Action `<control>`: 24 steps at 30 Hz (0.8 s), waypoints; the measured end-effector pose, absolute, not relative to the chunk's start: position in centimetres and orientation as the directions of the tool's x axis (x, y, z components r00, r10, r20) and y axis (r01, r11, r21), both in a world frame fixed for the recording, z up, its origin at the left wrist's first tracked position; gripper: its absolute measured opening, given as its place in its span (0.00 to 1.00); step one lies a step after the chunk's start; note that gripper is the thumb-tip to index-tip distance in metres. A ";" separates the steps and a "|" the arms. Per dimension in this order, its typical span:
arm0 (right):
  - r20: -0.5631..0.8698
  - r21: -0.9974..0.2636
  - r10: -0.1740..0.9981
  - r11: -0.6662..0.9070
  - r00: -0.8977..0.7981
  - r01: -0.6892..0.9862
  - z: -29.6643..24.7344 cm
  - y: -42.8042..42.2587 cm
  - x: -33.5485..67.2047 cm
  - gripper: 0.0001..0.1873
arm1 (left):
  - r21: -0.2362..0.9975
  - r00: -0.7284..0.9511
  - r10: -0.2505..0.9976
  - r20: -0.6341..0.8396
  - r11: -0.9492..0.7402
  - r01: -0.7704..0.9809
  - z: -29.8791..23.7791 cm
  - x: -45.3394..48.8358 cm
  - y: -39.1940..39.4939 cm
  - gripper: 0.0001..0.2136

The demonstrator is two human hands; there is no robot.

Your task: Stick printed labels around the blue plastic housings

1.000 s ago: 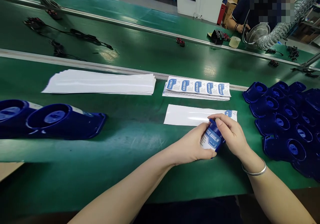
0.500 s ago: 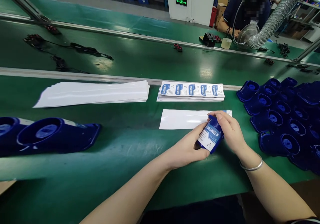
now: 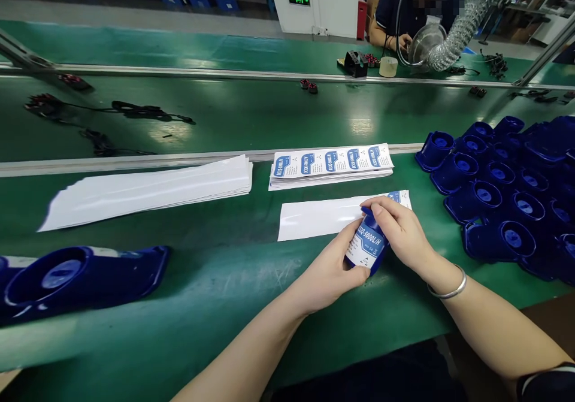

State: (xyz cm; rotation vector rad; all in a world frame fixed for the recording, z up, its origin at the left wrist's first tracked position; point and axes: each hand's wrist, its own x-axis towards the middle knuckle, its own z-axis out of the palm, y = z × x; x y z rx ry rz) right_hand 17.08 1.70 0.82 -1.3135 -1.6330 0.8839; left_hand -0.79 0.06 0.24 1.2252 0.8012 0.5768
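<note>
A dark blue plastic housing [image 3: 380, 259] is held low over the bench, with a blue-and-white label [image 3: 365, 247] on its upward side. My left hand [image 3: 332, 270] wraps around its left and near side, thumb along the bottom edge. Closed over its top right is my right hand [image 3: 402, 231], the thumb at the label's upper edge and the other fingers partly hidden. Just behind the hands lies a mostly bare white label sheet [image 3: 314, 217], with a few blue labels left at its right end.
Several similar blue housings [image 3: 498, 210] crowd the bench on the right. Labelled housings [image 3: 121, 276] lie at the left. A stack of printed label sheets [image 3: 330, 165] and a pile of white sheets [image 3: 148, 189] rest behind. Across the bench, a person [image 3: 386, 18] works beside a duct [image 3: 467, 24].
My view has tilted and shifted, so the bench appears rotated. Both hands keep their hold on the housing, which is turned slightly, its label showing at a somewhat different angle.
</note>
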 end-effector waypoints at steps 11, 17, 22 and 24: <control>0.186 -0.883 0.978 0.211 -0.099 0.420 1.1 1.7 16.8 0.13 | 0.954 0.533 0.802 -0.268 0.297 0.034 0.2 -0.4 -0.1 0.32; 0.174 -0.887 0.979 0.202 -0.104 0.416 1.2 1.7 16.8 0.12 | 0.928 0.579 0.758 -0.302 0.372 -0.003 0.1 -0.8 0.0 0.35; 0.157 -0.893 0.982 0.186 -0.102 0.410 1.4 1.7 16.7 0.11 | 0.909 0.600 0.732 -0.323 0.417 -0.021 0.6 -0.8 0.0 0.38; 0.156 -0.893 0.982 0.187 -0.107 0.410 1.4 1.7 16.7 0.11 | 0.905 0.585 0.742 -0.327 0.423 -0.030 0.6 -0.8 -0.1 0.37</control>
